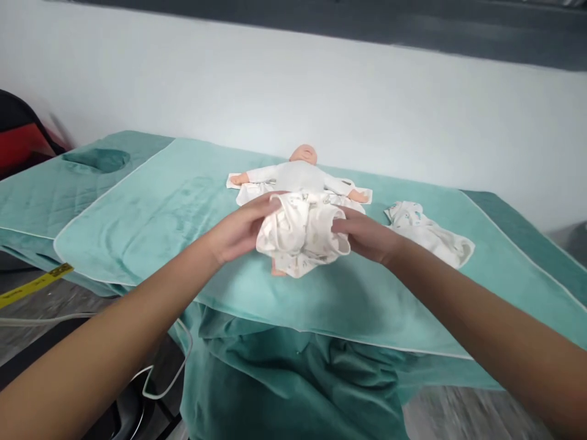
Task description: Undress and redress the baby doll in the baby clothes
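Both hands hold up a bunched white printed baby garment (302,235), probably pants, with its openings facing outward. My left hand (243,226) grips its left side, and my right hand (362,232) has fingers at the right opening. Behind it a baby doll (302,175) lies on its back, arms spread, in a white long-sleeved top. Under the doll's arms is another white printed garment (254,191), laid out flat. Most of the doll's legs are hidden by the held garment; a bit of foot (277,269) shows below it.
A third white printed garment (428,232) lies crumpled to the right. The bed has a teal cover (137,220) with a face hole (98,160) at the left. A white wall stands behind. A yellow strap (36,285), pale cable (167,391) and red-and-black chair (22,143) are at left.
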Tool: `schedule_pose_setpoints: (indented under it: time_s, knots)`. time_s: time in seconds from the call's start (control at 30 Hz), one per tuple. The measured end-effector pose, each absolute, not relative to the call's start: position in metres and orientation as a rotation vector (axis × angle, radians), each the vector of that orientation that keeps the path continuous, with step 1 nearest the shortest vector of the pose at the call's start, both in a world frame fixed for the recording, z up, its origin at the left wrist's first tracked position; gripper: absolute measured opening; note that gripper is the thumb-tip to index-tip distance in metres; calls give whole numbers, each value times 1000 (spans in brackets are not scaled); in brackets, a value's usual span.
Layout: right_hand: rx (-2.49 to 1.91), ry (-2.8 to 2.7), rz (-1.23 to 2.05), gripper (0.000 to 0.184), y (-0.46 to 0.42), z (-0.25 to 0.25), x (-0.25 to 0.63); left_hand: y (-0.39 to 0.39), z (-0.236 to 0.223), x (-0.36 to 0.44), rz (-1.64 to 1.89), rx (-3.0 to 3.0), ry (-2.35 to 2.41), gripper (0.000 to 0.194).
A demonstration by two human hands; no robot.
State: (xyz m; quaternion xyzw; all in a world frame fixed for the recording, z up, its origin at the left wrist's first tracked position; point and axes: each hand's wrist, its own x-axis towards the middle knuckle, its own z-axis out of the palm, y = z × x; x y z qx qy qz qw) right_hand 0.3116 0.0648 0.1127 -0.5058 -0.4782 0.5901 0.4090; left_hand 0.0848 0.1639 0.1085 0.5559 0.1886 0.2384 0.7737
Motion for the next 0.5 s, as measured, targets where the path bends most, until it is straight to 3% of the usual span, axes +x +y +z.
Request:
schedule_pose_setpoints:
  time_s: [0.13,0.33,0.43,0.5]
  knots:
    - [-1313,-1612,1477,46,66,151,316,170,131,73,367,1470,445,50]
    - [-1666,-2465,1501,52,53,202,282,159,180,63,-475,2076,361,30]
    - [-1877,-2635,1278,59,52,207,263,148,198,63,-540,2194,352,25]
    - [-1899,-2652,1259,53,53,210,255,148,206,58,-424,2254,375,23]
